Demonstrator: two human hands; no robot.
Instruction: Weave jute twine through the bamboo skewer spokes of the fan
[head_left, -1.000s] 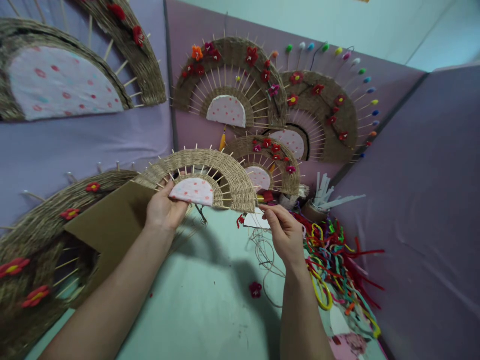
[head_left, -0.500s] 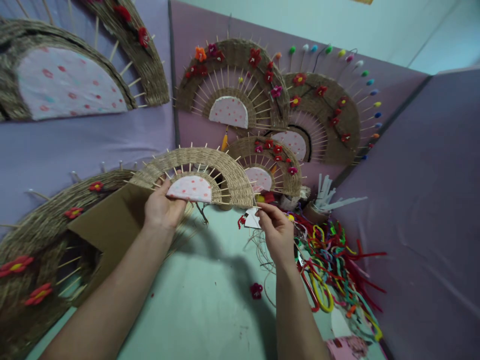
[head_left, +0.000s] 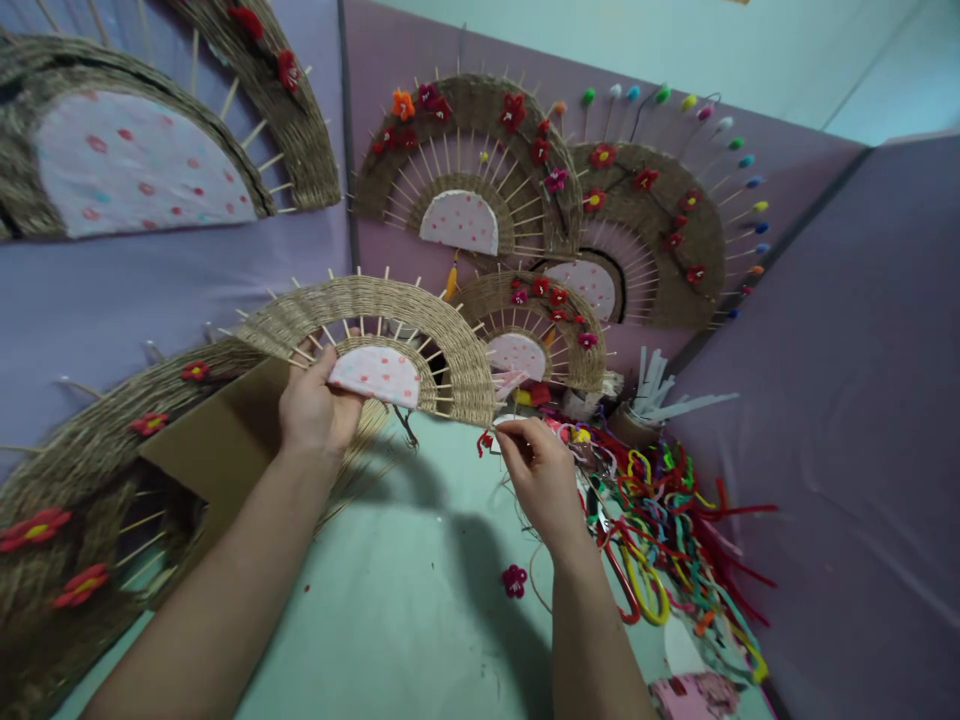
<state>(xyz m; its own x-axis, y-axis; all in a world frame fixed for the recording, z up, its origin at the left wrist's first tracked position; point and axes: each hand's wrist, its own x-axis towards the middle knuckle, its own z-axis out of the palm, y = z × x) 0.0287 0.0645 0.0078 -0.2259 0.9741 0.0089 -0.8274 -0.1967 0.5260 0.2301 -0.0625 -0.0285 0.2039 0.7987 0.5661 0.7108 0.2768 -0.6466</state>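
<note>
lilac and mauve panels [head_left: 247, 270] stand behind a pale green tabletop [head_left: 375, 620]. the upper left fan [head_left: 150, 190] runs out of view, and the lower left fan [head_left: 214, 360] is partly covered by brown cardboard [head_left: 247, 420]. between my hands, raised above the table, is a small woven fan [head_left: 360, 295] with a dotted half-circle [head_left: 379, 375] at its centre. my left hand [head_left: 311, 408] grips its lower left part, thumb in front, the other fingers mostly hidden behind it. my right hand [head_left: 540, 465] is pinched closed at its lower right corner; i can't tell whether a twine end or the rim is between the fingertips. below my fan, tan strands [head_left: 373, 432] are partly hidden by my left arm. farther back, a brown cup [head_left: 634, 428] holds white strips [head_left: 656, 390], its inside out of sight. coloured pipe cleaners [head_left: 675, 530] lie tangled in front of it. a magenta flower [head_left: 514, 581] rests on the table, and a pink thing [head_left: 697, 695] is cut off at the bottom edge.
</note>
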